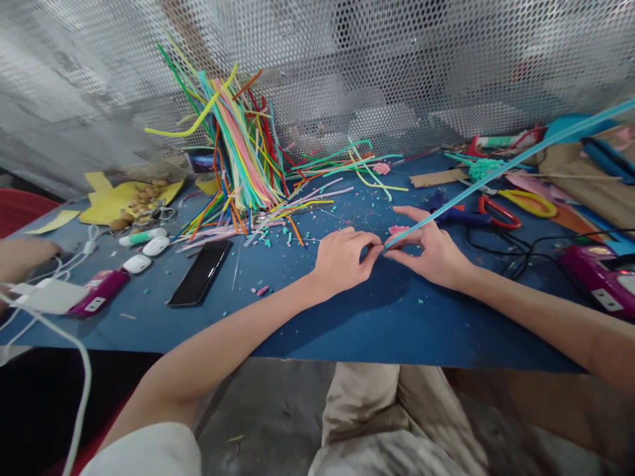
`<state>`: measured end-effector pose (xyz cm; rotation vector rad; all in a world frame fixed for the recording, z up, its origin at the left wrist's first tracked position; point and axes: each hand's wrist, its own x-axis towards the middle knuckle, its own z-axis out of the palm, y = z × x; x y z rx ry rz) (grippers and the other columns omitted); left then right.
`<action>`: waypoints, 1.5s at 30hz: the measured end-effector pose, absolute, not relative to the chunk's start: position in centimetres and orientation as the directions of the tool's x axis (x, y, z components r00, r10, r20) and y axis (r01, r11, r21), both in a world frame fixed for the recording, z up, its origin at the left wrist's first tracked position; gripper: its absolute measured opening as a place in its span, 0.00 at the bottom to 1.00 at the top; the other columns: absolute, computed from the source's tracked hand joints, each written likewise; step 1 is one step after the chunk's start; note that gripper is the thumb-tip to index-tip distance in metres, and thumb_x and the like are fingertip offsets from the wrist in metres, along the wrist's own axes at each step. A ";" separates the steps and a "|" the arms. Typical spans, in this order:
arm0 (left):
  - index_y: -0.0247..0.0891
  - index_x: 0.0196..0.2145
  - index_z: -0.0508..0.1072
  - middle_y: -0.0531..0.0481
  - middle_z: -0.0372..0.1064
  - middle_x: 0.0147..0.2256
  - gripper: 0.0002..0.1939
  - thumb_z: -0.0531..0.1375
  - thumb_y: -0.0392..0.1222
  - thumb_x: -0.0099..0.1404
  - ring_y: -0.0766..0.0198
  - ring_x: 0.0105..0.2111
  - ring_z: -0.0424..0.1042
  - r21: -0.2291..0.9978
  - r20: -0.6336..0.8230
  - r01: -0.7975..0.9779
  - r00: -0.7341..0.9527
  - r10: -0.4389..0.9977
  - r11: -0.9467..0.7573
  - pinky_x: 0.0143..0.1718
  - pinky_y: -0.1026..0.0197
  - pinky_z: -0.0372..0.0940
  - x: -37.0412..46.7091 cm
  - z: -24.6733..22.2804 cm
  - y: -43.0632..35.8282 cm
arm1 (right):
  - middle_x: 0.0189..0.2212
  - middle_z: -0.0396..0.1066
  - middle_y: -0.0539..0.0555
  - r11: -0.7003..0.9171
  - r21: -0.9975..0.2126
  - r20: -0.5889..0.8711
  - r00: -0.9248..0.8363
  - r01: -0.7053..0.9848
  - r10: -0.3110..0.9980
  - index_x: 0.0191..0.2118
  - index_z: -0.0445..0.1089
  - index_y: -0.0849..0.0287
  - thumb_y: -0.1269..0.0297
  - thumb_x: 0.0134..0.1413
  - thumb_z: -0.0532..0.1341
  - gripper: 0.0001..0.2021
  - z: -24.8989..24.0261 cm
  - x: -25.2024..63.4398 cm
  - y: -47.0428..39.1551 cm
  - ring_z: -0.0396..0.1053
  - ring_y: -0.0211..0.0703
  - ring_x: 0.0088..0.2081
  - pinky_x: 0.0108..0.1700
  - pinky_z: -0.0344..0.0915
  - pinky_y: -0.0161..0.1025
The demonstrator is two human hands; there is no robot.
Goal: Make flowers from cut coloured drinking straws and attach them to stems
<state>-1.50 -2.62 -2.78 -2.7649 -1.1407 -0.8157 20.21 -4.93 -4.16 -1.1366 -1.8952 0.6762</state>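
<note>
A long light-blue pipe cleaner (510, 164), apparently doubled, slants from the middle of the table up past the right edge of the view. Pinched at its lower end are the thumb and fingertips of my left hand (342, 258). My right hand (436, 251) grips it just beside them between thumb and fingers, index finger stretched out. The fingertips of both hands almost meet, so the very end is hidden. A small pink fuzzy piece (398, 229) shows by my right fingers; whether they touch it I cannot tell.
A bundle of coloured pipe cleaners (243, 145) stands at the back. On the left are a black phone (200, 272), glue stick (143, 237), purple power strip (102, 291) and another person's hand (30, 258). Scissors (528, 202), a glue gun (454, 210) and cables (526, 248) lie right.
</note>
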 end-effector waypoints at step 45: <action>0.43 0.42 0.76 0.53 0.77 0.36 0.13 0.52 0.44 0.74 0.64 0.36 0.73 -0.116 0.486 0.597 0.731 0.479 -0.793 0.34 0.56 0.55 -1.7 -2.4 -2.7 | 0.34 0.78 0.52 0.325 -0.912 0.289 -0.167 0.252 0.942 0.62 0.54 0.50 0.58 0.49 0.71 0.37 -4.1 19.7 -5.2 0.78 0.51 0.37 0.46 0.75 0.51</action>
